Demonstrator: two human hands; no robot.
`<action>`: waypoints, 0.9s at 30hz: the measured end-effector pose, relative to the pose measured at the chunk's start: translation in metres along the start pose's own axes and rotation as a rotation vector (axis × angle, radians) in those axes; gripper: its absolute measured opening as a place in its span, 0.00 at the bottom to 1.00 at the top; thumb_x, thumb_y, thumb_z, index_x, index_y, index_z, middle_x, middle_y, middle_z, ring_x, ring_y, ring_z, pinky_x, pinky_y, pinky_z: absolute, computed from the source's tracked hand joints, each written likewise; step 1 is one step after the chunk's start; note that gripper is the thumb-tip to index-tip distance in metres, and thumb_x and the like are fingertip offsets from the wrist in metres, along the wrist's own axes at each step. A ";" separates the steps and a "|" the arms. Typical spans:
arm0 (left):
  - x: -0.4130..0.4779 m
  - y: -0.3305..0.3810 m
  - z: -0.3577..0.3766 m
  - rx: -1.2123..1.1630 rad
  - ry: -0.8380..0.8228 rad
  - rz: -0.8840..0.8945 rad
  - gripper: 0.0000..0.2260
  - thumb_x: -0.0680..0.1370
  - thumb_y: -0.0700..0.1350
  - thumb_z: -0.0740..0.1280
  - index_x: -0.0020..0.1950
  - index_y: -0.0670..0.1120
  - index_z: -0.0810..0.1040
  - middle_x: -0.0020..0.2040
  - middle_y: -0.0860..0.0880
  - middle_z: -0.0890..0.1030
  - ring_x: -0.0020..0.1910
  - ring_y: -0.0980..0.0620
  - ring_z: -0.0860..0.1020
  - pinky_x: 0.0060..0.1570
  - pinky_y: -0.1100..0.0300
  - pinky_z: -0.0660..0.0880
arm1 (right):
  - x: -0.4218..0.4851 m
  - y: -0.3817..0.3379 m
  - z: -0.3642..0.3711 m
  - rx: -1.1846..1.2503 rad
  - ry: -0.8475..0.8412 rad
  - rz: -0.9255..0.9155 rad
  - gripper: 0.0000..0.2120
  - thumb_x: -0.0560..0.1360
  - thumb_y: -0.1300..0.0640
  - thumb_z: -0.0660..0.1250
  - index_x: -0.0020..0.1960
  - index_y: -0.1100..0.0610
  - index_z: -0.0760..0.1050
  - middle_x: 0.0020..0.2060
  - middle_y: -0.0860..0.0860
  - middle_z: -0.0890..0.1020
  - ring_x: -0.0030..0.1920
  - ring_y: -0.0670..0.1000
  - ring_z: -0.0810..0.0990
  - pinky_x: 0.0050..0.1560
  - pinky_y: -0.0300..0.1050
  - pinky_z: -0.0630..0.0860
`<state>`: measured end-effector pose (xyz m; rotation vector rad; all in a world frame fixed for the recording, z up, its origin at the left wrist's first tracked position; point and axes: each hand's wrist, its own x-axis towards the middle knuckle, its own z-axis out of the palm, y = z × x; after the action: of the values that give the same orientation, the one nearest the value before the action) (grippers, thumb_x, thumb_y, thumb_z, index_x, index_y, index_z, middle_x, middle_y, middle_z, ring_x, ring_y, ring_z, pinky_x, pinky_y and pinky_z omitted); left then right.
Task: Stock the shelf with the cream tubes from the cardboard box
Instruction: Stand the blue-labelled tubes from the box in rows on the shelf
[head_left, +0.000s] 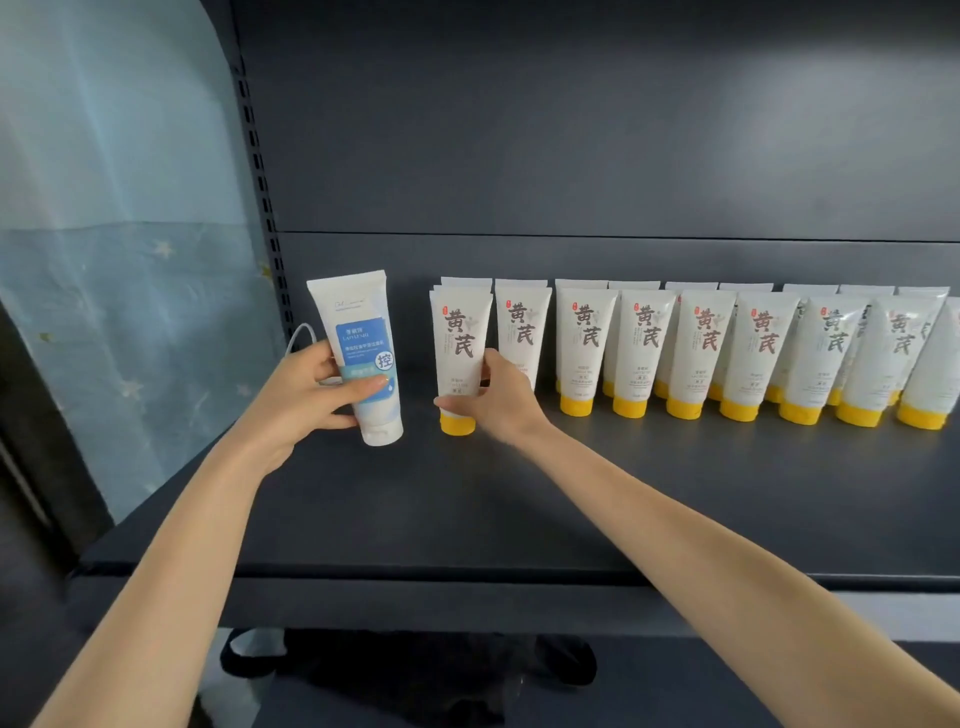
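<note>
Left hand grips a blue-label tube, cap down, slightly tilted over the shelf. Right hand pinches the end yellow-capped tube at its 3 o'clock, where the row of tubes continues.

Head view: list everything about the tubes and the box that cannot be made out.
- Cardboard box: outside the frame of the head view.
- Back row of tubes: mostly hidden by the front row; count unclear.
- Row's right end: cut off by the right edge.
- Small print on the blue-label tube: too small to read.
- Dark shape below the shelf: too dark to identify.
</note>
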<state>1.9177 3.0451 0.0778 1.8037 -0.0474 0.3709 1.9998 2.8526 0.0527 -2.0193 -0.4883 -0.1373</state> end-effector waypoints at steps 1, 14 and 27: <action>-0.002 -0.002 -0.002 0.000 0.005 -0.005 0.15 0.72 0.40 0.72 0.57 0.50 0.78 0.51 0.53 0.83 0.47 0.60 0.82 0.37 0.63 0.80 | 0.001 0.001 0.005 -0.023 -0.003 0.011 0.27 0.69 0.56 0.75 0.63 0.58 0.66 0.65 0.53 0.74 0.65 0.54 0.73 0.57 0.45 0.73; -0.015 0.002 0.022 -0.047 -0.076 -0.001 0.14 0.71 0.41 0.73 0.55 0.52 0.78 0.48 0.57 0.84 0.48 0.59 0.82 0.36 0.65 0.79 | -0.020 -0.011 -0.030 -0.035 0.163 -0.055 0.15 0.77 0.52 0.66 0.60 0.56 0.70 0.54 0.48 0.76 0.54 0.47 0.75 0.48 0.36 0.69; -0.019 0.025 0.115 0.134 -0.242 0.160 0.11 0.74 0.49 0.70 0.55 0.50 0.79 0.52 0.55 0.83 0.50 0.61 0.80 0.46 0.72 0.75 | -0.049 -0.029 -0.081 0.578 0.172 -0.077 0.11 0.77 0.58 0.65 0.52 0.67 0.73 0.47 0.56 0.84 0.48 0.52 0.83 0.46 0.45 0.80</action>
<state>1.9199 2.9262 0.0710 1.9764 -0.3456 0.2718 1.9519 2.7805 0.1007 -1.4112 -0.4357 -0.1902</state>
